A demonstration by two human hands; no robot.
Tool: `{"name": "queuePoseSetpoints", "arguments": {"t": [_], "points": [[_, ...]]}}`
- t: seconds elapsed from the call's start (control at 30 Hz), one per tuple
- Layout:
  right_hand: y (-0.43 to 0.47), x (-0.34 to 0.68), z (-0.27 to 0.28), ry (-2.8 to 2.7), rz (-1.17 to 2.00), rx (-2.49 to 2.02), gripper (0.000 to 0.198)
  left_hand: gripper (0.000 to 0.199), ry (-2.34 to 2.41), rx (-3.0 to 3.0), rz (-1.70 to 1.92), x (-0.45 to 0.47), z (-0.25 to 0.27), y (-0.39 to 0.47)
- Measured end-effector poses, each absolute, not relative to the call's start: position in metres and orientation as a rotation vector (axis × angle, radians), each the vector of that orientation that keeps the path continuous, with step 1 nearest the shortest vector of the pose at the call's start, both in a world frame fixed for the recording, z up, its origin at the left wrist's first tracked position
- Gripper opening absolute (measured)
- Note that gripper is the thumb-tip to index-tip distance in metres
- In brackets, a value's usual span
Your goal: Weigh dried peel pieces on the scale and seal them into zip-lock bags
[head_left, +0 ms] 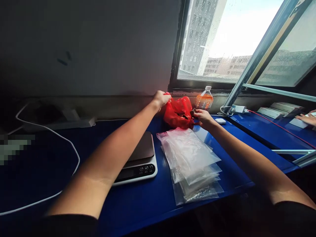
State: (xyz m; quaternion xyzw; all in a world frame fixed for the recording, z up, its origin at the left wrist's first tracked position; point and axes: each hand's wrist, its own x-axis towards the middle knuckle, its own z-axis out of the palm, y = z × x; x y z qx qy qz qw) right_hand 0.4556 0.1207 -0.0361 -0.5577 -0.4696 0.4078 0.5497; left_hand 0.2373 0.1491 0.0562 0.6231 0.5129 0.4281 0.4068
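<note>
My left hand (161, 99) is closed on the upper left edge of a red plastic bag (178, 119), which stands with its mouth open at the back of the blue table. Dark contents show inside; I cannot make out what they are. At the bag's right rim, the fingers of my right hand (203, 118) pinch a small dark piece (193, 112). In front of the bag lies a stack of clear plastic bags (191, 158), partly fanned out. A digital kitchen scale (142, 149) stands left of the stack, partly behind my left forearm.
An orange drink bottle (204, 99) stands behind my right hand, with a small white case (220, 121) nearby. A white cable (71, 144) loops across the left side. At right are a metal frame (243, 65), a white plug (238, 109), boxes (271, 112) and another person's hand (307, 118).
</note>
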Motion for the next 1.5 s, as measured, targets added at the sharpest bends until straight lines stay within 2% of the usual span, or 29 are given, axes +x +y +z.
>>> {"name": "queuePoseSetpoints", "arguments": {"t": [0.23, 0.4, 0.5, 0.6, 0.67, 0.77, 0.93, 1.07, 1.17, 1.27, 1.37, 1.5], "points": [[0.130, 0.424, -0.021, -1.306, 0.927, -1.323, 0.020, 0.013, 1.314, 1.701, 1.172, 0.205, 0.076, 0.132], [0.083, 0.430, -0.008, -1.405, 0.804, -1.332, 0.025, 0.012, 1.405, 1.807, 1.193, 0.167, 0.078, 0.108], [0.042, 0.448, -0.018, -1.403, 0.840, -1.346, 0.034, 0.010, 1.458, 1.881, 1.255, 0.146, 0.067, 0.075], [0.012, 0.464, -0.041, -1.286, 1.141, -1.287, 0.039, 0.039, 1.445, 2.161, 1.362, 0.144, 0.037, 0.023], [0.006, 0.467, -0.058, -1.156, 1.202, -1.230, 0.039, 0.056, 1.296, 2.430, 1.124, 0.154, 0.012, -0.015], [0.015, 0.458, -0.074, -1.035, 1.194, -1.136, 0.038, 0.077, 1.214, 2.388, 0.696, 0.178, -0.017, -0.058], [0.041, 0.439, -0.070, -1.150, 1.241, -1.096, 0.044, 0.087, 1.289, 2.095, 0.508, 0.202, -0.024, -0.080], [0.037, 0.440, -0.065, -1.196, 1.215, -1.116, 0.045, 0.091, 1.277, 2.110, 0.396, 0.204, -0.023, -0.081], [0.016, 0.442, -0.065, -1.192, 1.225, -1.140, 0.041, 0.102, 1.271, 2.164, 0.341, 0.205, -0.026, -0.083], [-0.007, 0.443, -0.059, -1.202, 1.119, -1.230, 0.040, 0.104, 1.278, 2.204, 0.339, 0.208, -0.031, -0.086], [-0.028, 0.443, -0.050, -1.204, 0.924, -1.310, 0.040, 0.091, 1.315, 2.257, 0.386, 0.209, -0.039, -0.091], [-0.074, 0.432, -0.066, -1.267, 0.392, -1.299, 0.030, 0.079, 1.314, 2.322, 0.434, 0.200, -0.037, -0.092]]}}
